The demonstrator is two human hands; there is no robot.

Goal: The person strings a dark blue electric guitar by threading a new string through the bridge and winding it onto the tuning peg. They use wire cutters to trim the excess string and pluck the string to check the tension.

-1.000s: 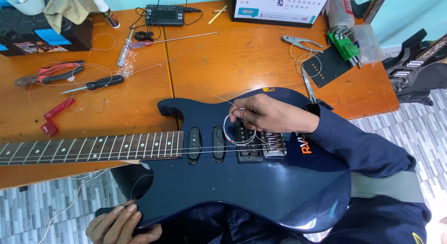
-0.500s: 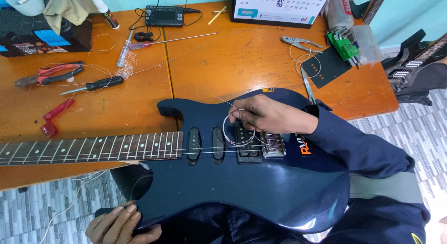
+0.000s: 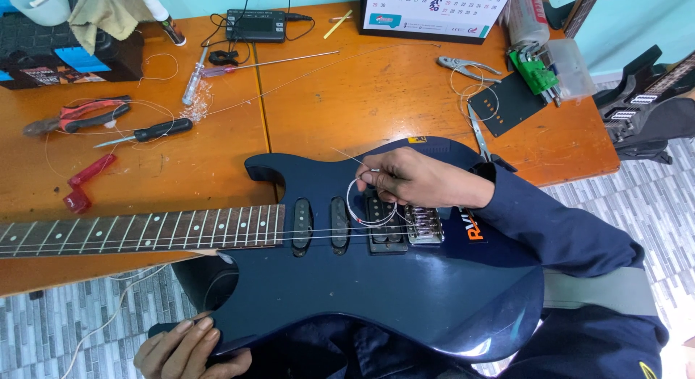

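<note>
Little has moved since the earlier frames: the right hand [image 3: 416,180] stays over the body of the dark blue electric guitar [image 3: 376,278], its fingertips pinching a coiled guitar string [image 3: 365,205] just above the pickups [image 3: 318,223], beside the metal bridge [image 3: 423,225]. The guitar lies across the person's lap, its upper body edge resting on the near edge of the wooden table [image 3: 362,111] and its neck [image 3: 137,230] running toward the left edge of view. The left hand [image 3: 184,346] is clenched around the lower horn of the guitar body, fingers curled over its rim. Farther out on the table lie a black-handled screwdriver [image 3: 145,131] and red-handled pliers [image 3: 76,117] toward the left edge, a black tuner box [image 3: 255,24] and a desk calendar [image 3: 434,10] along the far edge, and silver pliers [image 3: 463,66] toward the right corner.
</note>
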